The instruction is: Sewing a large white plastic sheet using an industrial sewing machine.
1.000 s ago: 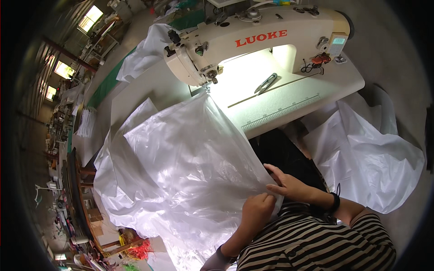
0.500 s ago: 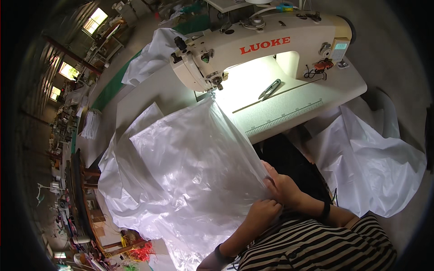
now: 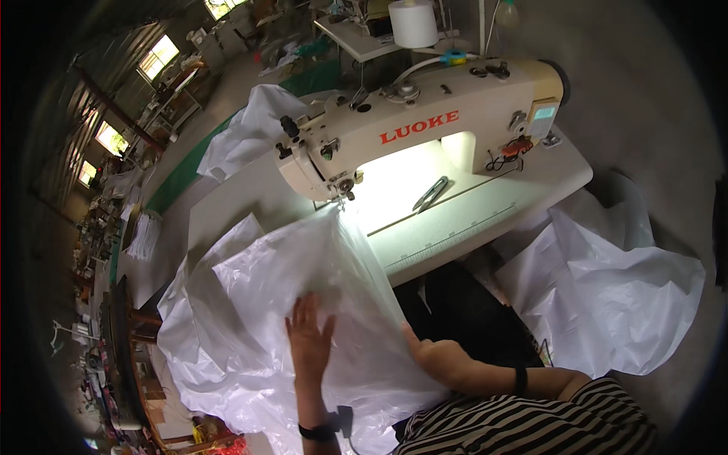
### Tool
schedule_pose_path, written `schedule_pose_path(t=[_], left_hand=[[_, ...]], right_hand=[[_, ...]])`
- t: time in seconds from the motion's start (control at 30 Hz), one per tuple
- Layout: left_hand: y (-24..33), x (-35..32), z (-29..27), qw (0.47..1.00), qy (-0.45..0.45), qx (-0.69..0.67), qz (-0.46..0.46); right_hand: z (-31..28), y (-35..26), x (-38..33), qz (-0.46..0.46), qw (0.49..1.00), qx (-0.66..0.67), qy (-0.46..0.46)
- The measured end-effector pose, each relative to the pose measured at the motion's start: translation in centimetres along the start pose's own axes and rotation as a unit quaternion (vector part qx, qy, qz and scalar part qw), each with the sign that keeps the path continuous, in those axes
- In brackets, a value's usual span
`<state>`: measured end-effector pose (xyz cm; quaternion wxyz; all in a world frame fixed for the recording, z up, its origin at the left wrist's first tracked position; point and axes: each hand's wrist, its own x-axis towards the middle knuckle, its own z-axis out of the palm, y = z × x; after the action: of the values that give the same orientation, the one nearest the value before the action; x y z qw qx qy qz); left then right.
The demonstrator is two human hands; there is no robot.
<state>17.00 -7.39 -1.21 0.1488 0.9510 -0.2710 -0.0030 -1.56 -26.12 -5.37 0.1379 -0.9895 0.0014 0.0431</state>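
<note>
A large white plastic sheet [image 3: 265,326] drapes from the sewing machine [image 3: 447,106] down over my lap. Its upper corner lies under the needle area. My left hand [image 3: 309,341] is spread open, palm down, over the middle of the sheet. At the sheet's right edge, just below the table, my right hand [image 3: 440,360] is closed with the edge pinched between its fingers; part of the grip is hidden. Thread snips [image 3: 431,194] rest on the lit bed of the machine, beyond both hands.
More white sheeting [image 3: 607,288] hangs in a heap at the right of the table [image 3: 455,246]. Another white bundle [image 3: 250,129] lies behind the machine. A white thread cone [image 3: 413,24] stands at the back. Shelving and a stack of white pieces [image 3: 144,235] are at the left.
My left hand has left the sheet's right edge and moved left and up, opening over its middle. My right hand stays by the edge, and the whole view has shifted slightly.
</note>
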Motion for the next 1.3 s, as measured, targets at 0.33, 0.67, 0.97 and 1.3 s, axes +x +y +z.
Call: schedule_pose_path(t=[0.33,0.67,0.97,1.3], left_hand=[[-6.8,9.7,1.6,0.999,0.02,0.033,0.003],[-11.0,19.6,2.3,0.999,0.034,0.02,-0.034],[-11.4,10.3,-3.9,0.978,0.128,-0.132,0.099],[-18.5,-6.4,-2.7,0.975,0.104,-0.016,-0.194]], right_hand=[[-1.2,0.5,9.3,-0.002,0.994,-0.063,0.094],[-4.9,4.4,20.0,0.053,0.992,0.112,0.017],[-0.8,4.5,13.0,-0.018,0.653,0.757,0.011],[1.1,3.3,1.6,-0.176,0.674,0.578,-0.424]])
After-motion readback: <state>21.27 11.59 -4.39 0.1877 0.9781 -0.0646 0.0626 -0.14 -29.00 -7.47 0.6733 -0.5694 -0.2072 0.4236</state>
